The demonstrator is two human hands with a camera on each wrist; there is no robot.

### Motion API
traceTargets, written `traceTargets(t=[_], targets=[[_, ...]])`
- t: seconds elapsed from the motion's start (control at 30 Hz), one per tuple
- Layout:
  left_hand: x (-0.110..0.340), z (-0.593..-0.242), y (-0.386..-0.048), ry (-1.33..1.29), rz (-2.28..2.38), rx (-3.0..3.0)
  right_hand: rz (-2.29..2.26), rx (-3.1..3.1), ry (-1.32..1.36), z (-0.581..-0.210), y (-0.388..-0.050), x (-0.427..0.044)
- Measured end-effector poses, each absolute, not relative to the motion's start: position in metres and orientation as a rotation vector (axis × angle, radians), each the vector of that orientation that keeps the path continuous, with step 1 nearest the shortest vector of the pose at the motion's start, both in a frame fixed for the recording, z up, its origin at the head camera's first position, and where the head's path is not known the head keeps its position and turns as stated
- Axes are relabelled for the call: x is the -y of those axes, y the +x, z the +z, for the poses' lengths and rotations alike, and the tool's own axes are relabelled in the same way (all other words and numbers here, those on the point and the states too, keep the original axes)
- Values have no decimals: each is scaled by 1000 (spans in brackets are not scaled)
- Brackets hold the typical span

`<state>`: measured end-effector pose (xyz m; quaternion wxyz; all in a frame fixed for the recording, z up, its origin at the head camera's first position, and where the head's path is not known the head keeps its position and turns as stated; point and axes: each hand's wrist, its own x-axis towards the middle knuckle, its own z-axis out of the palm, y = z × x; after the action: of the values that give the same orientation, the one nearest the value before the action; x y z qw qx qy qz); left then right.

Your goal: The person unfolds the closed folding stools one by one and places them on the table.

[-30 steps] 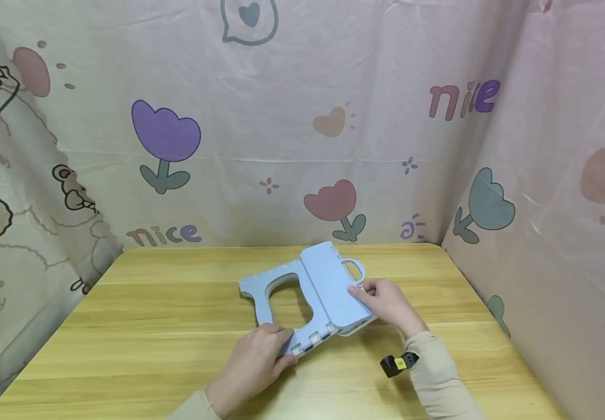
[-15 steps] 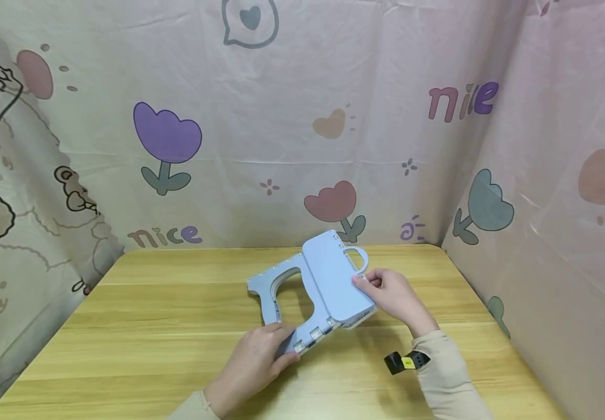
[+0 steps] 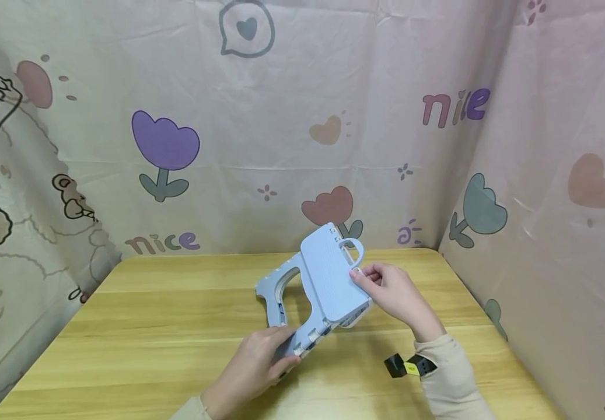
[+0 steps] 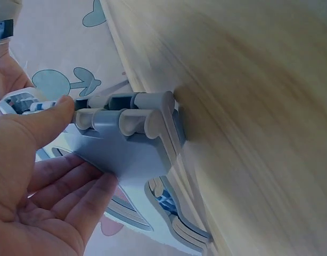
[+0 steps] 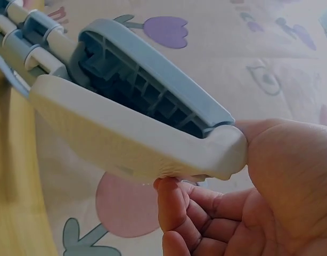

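Pale fabric printed with tulips, hearts and the word "nice" hangs behind and to both sides of a yellow wood-grain tabletop. Over the tabletop, right of its middle, a folding piece of light-blue and white plastic is held tilted, with a rounded opening in its left part and a broad flat panel on its right. Whether its lower edge touches the wood is hard to tell.

At the plastic piece's near lower corner, the left grip pinches it, thumb over the hinged edge and fingers against the face beneath. On the opposite side, the right grip clasps the panel's right edge, thumb on top and fingers bent below, just beside a thin light-blue loop handle. So the piece lies between both grips. From the right wrist, blue ribbing shows between its blue and white sides. Beige sleeves cover the forearms; a black strapped device with a yellow label sits at the right wrist.
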<state>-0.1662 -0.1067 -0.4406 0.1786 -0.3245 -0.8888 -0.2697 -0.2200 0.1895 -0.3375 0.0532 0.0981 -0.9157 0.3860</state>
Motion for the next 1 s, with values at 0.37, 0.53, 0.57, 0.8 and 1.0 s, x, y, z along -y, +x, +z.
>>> traceTargets(t=[0.37, 0.53, 0.57, 0.8, 1.0], targets=[[105, -440, -168, -959, -792, 2505, 1193, 2738, 326, -315, -206, -181], [104, -440, -169, -973, -804, 2512, 1184, 2723, 335, -310, -203, -176], [104, -440, -169, -979, -807, 2504, 1183, 2716, 334, -309, -203, -175], [103, -442, -172, -1024, -811, 2420, 1232, 2635, 357, -307, -200, -165], [103, -444, -174, -1052, -818, 2390, 1258, 2584, 389, -305, -196, -158]])
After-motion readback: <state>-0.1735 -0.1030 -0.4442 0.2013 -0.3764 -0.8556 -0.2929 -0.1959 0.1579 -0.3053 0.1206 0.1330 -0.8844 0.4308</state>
